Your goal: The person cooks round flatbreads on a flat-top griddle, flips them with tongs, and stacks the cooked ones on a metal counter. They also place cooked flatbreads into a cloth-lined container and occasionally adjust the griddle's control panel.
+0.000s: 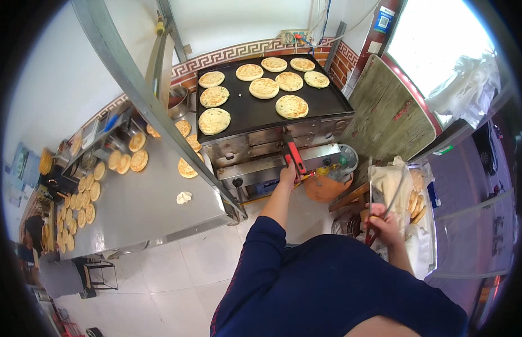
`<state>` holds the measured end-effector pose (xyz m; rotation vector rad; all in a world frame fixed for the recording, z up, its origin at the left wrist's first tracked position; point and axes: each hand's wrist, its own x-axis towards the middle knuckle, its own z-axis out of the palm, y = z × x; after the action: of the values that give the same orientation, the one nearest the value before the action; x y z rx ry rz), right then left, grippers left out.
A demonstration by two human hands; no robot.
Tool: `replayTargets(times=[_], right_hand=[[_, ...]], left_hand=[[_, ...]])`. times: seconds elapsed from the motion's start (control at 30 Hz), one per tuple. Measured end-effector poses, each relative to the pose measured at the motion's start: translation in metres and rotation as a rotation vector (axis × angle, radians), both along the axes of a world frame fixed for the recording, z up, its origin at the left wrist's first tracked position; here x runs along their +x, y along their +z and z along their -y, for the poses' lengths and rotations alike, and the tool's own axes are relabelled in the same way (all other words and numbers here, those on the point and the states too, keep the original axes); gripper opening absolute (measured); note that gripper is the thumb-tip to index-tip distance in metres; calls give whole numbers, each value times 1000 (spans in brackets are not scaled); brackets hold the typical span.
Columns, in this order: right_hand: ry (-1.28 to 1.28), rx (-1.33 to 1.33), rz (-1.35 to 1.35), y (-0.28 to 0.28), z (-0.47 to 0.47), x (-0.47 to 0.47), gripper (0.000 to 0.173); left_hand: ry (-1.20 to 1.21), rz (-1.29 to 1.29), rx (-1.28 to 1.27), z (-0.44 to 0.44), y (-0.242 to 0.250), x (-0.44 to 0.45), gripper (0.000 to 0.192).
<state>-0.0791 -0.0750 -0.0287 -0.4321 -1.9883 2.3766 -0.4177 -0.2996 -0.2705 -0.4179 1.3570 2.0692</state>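
Observation:
My left hand [288,173] is closed around a red-and-black handle [296,156] at the front of the metal griddle stove. Above it, several round flatbreads [291,106] lie browned on the black griddle plate [252,113], some with green flecks. My right hand [383,223] holds long metal tongs [398,191] with reddish grips, pointing away from me. They are beside a tray [433,248] of wrapped flatbreads and cloth or plastic. Whether the red-and-black handle is part of the stove or a separate tool cannot be told.
On the left, a steel table [155,210] holds many flatbreads and a small lump of dough [184,197]. A metal post [160,105] rises beside it. An orange round container [328,185] stands below the stove, near yellow tubing. A person [61,274] is at far left.

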Motion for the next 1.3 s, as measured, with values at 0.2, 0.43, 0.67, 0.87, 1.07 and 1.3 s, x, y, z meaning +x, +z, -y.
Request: replayTargets(times=[0.2, 0.43, 0.67, 0.87, 1.07, 1.3], right_hand=[[32, 64, 122, 24, -71, 9, 43], [43, -284, 144, -3, -126, 44, 62], [134, -186, 243, -58, -112, 31, 42], [271, 148, 138, -75, -107, -7, 36], [382, 821, -105, -91, -86, -53, 58], [408, 1321, -138, -111, -54, -106, 63]], left_hand=[[191, -139, -98, -7, -22, 10, 49], [218, -5, -125, 4, 10, 109, 51], [168, 46, -100, 9, 36, 244, 53], [196, 119, -187, 16, 46, 349, 55], [31, 158, -240, 29, 47, 408, 58], [-6, 182, -245, 33, 33, 415, 59]])
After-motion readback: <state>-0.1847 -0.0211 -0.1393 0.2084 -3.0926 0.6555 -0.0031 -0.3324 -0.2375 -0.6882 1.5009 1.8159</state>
